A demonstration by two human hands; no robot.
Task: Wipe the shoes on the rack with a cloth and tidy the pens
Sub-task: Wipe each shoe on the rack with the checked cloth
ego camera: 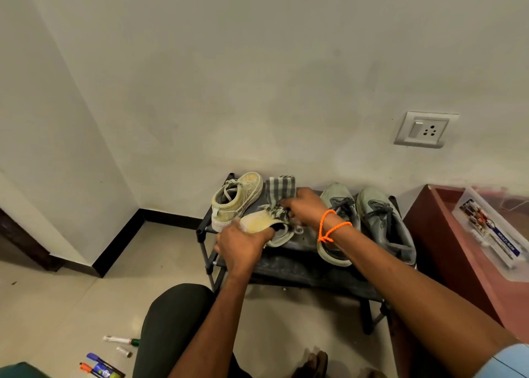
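On the black shoe rack (297, 271) a pale green sneaker (237, 199) stands at the left. My left hand (242, 241) grips its mate (262, 223), tipped on its side over the top shelf. My right hand (305, 207), with an orange cord at the wrist, holds a grey striped cloth (279, 190) against that tipped shoe. Two grey sneakers (380, 223) sit on the right of the shelf. Several pens and markers (106, 363) lie on the floor at the lower left.
A reddish-brown cabinet (446, 240) stands right of the rack with a clear plastic box (492, 231) on it. A wall socket (423, 130) is above. My knee in dark trousers (174, 314) is in front of the rack. The tiled floor (71, 292) spreads left.
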